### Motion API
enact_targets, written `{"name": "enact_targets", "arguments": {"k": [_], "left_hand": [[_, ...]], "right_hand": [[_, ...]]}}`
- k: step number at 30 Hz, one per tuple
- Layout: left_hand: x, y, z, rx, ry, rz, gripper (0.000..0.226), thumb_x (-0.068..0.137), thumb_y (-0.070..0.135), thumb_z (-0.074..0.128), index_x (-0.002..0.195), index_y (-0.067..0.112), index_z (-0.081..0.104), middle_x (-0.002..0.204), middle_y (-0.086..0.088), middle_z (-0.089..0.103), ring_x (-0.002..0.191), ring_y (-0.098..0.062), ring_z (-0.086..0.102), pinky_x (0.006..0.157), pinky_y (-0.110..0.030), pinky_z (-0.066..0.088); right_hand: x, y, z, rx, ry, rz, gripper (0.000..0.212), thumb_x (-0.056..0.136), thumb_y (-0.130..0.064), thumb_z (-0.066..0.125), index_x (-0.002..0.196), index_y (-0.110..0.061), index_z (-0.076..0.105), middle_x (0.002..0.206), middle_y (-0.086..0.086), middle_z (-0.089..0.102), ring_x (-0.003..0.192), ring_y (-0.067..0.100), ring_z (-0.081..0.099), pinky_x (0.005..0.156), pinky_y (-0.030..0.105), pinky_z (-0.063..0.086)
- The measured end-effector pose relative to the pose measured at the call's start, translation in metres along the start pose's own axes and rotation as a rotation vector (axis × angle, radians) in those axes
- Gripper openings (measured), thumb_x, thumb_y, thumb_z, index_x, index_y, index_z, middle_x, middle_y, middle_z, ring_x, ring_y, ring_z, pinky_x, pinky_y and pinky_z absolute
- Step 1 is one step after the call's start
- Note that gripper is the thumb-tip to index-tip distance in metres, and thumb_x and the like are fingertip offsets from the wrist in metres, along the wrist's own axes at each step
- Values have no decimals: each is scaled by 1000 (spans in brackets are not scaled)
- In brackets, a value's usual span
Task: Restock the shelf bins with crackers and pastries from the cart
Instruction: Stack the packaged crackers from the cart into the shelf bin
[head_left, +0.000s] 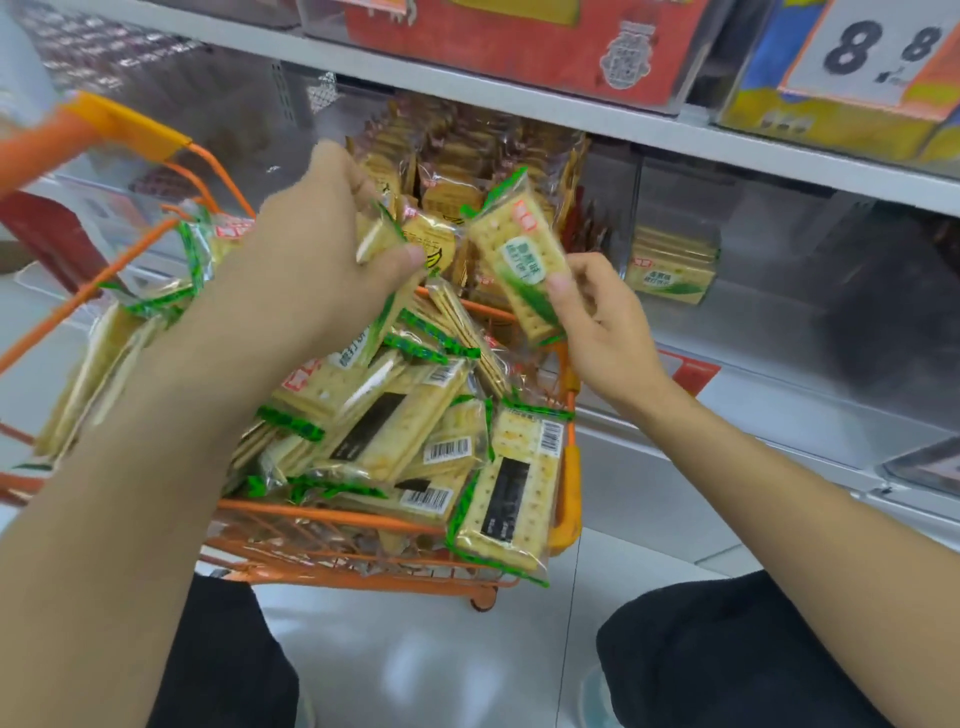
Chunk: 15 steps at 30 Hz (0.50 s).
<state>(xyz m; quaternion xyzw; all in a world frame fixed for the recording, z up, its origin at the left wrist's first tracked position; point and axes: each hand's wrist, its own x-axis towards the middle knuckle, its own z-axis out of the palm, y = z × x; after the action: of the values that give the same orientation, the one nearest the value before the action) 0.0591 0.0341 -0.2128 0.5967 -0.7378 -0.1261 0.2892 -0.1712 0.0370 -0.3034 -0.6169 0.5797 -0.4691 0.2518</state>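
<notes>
While the left hand (332, 249) grips several cracker packs over the orange cart (569, 483), the right hand (597, 317) pinches one cracker pack (524, 254) upright, its long axis tilted up-left, nearer the half-filled bin (675, 265) just right of it.

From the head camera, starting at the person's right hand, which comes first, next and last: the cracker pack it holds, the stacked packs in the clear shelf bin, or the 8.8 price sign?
From the right hand:
1. Cracker pack, pinched in its fingers.
2. Stacked packs in the bin, just beyond, to its right.
3. Price sign, on the shelf above, upper right.
</notes>
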Motion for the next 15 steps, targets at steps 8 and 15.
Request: {"name": "enact_targets", "arguments": {"k": [8,15], "left_hand": [[3,3,1,-606,107,-141,24,97,40,56,111,23,45,80,3,47,70,-11,54,67,-31,48],[-12,27,-2,-1242,-456,-367,41,94,38,48,102,8,74,103,-22,73,82,-28,74,65,-39,61]], "right_hand": [[-3,-30,-9,858,-268,215,43,84,-42,63,113,-11,59,77,2,68,57,14,62,38,20,39],[-3,-24,-10,882,-571,92,38,53,-15,93,86,-18,73,85,6,76,78,19,75,64,30,60]]}}
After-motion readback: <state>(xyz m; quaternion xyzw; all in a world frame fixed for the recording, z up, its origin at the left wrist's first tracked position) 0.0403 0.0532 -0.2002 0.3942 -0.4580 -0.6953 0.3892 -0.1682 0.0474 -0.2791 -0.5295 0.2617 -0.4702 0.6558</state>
